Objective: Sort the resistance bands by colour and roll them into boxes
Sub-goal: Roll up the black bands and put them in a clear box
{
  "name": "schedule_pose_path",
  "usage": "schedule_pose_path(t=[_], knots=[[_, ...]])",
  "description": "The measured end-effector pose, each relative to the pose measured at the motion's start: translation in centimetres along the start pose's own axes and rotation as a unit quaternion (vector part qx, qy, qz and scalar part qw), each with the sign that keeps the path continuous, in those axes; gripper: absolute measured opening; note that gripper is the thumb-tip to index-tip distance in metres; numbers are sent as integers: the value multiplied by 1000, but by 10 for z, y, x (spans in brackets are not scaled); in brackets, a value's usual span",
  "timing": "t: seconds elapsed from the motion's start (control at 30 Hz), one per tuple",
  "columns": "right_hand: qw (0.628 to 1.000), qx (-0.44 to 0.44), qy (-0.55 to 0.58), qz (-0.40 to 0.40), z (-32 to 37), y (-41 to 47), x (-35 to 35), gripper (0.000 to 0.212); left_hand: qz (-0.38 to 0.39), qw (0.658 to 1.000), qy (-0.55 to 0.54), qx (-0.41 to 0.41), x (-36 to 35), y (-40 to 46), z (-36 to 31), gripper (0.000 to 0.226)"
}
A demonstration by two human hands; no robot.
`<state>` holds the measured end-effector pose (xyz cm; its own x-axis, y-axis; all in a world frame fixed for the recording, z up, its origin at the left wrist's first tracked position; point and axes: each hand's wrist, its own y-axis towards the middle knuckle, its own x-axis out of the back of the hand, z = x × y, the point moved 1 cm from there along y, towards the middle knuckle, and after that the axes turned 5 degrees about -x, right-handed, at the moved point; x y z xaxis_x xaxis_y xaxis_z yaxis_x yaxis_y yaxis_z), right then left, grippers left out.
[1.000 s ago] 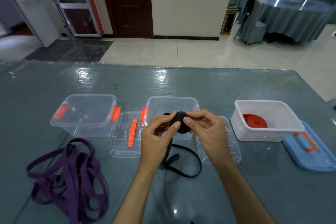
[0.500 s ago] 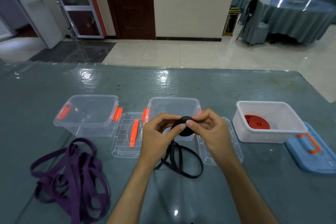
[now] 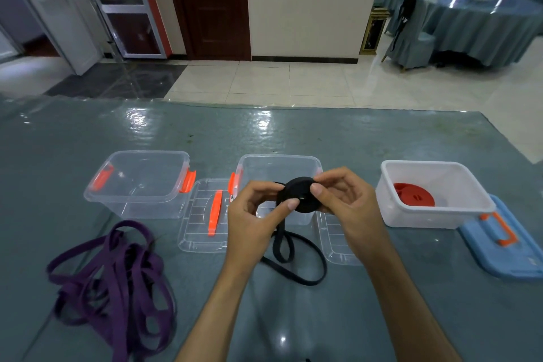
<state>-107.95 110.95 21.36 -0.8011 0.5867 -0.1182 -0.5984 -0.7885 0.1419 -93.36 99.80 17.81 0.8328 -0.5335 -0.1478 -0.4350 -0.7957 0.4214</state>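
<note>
A black resistance band (image 3: pixel 300 196), mostly wound into a flat roll, is held in the air in front of the middle clear box (image 3: pixel 279 163). My left hand (image 3: pixel 252 223) pinches the roll from the left and my right hand (image 3: pixel 349 211) grips it from the right. Its loose tail (image 3: pixel 296 261) hangs down and loops on the table. A tangled purple band (image 3: pixel 117 288) lies at the near left. A rolled red band (image 3: pixel 414 197) lies inside the white box (image 3: pixel 435 216) on the right. The left clear box (image 3: pixel 138 203) holds no band.
Two clear lids lie flat on the table: one with an orange handle (image 3: pixel 205 223) between the clear boxes, one (image 3: pixel 335 244) under my right wrist. A blue lid (image 3: pixel 505 247) with an orange handle lies right of the white box. The table (image 3: pixel 352 138) has a glossy grey-blue cover.
The roll has turned and grown a little as both hands wind it. The loose tail has shortened and its loop has shifted on the table.
</note>
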Motion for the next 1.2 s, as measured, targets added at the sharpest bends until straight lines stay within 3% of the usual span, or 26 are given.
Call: schedule_pose_path(t=[0.23,0.43,0.63,0.8,0.93,1.07,1.2], knots=[[997,-8,-40,70,0,-1,2,27,-4,998,-64,17,-3,-1,-5,22],[996,49,-72,1,-4,0,-3,15,31,999,-22,-5,4,2,-1,31],[990,24,-135,30,-9,4,-1,23,24,1000,7,4,12,5,-4,23],[992,50,-118,16,-10,2,-3,31,46,999,-12,25,12,6,-2,30],[994,10,-102,27,-21,1,-4,18,86,996,25,17,17,8,1,27],[996,21,-78,-23,-18,3,-5,18,36,999,-11,34,3,2,4,27],[998,24,-57,2,-16,2,-6,17,40,999,-18,22,0,5,6,30]])
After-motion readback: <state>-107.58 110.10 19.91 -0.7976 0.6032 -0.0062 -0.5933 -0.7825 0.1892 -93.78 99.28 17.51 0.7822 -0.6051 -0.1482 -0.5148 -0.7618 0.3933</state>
